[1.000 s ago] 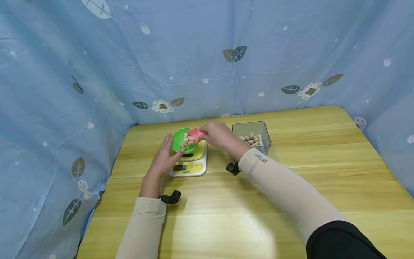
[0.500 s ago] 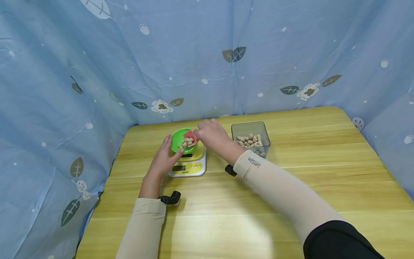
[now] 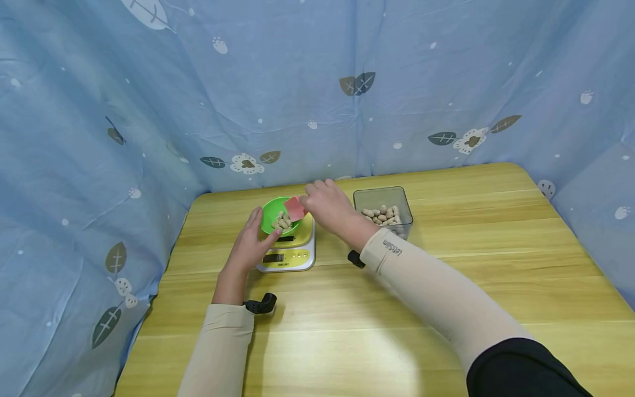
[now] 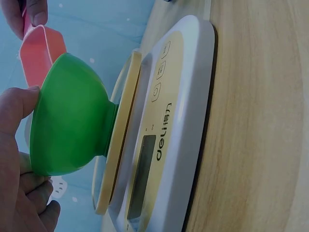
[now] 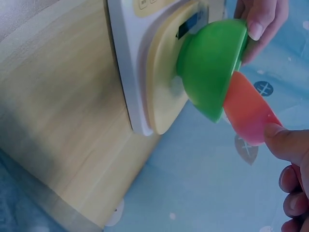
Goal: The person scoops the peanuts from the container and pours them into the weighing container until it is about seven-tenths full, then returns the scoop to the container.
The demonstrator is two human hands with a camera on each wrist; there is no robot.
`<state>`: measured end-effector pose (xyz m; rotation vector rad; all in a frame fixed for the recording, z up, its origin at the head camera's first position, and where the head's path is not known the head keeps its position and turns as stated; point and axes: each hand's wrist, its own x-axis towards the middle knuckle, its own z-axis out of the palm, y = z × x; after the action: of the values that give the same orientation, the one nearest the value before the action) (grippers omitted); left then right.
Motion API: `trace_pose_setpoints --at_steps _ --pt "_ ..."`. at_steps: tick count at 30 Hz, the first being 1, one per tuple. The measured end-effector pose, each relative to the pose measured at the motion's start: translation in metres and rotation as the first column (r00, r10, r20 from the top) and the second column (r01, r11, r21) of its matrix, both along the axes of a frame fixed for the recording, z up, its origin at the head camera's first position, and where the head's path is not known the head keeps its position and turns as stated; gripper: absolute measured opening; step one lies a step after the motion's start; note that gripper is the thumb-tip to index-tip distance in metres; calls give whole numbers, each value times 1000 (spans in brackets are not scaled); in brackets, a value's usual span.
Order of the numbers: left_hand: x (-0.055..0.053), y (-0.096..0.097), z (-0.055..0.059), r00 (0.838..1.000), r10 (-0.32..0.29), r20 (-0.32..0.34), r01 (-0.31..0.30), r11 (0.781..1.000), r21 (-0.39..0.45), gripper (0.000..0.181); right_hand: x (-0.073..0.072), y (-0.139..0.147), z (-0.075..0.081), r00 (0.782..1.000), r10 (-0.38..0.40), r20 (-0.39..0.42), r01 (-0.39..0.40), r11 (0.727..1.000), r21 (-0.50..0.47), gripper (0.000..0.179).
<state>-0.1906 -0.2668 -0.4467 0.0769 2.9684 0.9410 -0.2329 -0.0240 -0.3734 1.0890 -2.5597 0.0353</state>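
A green bowl [image 3: 269, 213] stands on the yellow plate of a white and yellow kitchen scale [image 3: 307, 255]. My left hand [image 3: 248, 242] holds the bowl at its rim, thumb on the near side and fingers round the left. Inside the bowl lie several peanuts in their shells [image 3: 283, 222]. My right hand [image 3: 329, 208] grips the handle of a pink scoop [image 3: 295, 209], which is tipped over the bowl's right rim. In the right wrist view the underside of the scoop [image 5: 248, 111] shows, its lip at the rim. The left wrist view shows the scale's display [image 4: 142, 176], its reading not legible.
Right of the scale, a clear grey plastic box [image 3: 379, 196] contains more peanuts [image 3: 389, 215]. The wooden table [image 3: 347, 331] reaches back to a blue patterned curtain [image 3: 297, 82]. My right forearm crosses in front of the box.
The right hand has tilted the scoop over, and its peanuts have dropped into the bowl. The left hand stays on the bowl.
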Motion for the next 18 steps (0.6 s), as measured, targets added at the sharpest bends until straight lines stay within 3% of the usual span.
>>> trace_pose_setpoints --at_steps 5,11,18 --pt "1 1 3 1000 18 0 -18 1000 6 91 -4 7 3 994 -12 105 21 996 -83 20" --pt "-3 9 14 998 -8 -60 9 1000 5 89 -5 40 19 969 6 248 60 964 -259 25" --pt "-5 36 38 993 -65 -94 67 998 19 92 3 100 36 946 -30 323 124 953 -275 33"
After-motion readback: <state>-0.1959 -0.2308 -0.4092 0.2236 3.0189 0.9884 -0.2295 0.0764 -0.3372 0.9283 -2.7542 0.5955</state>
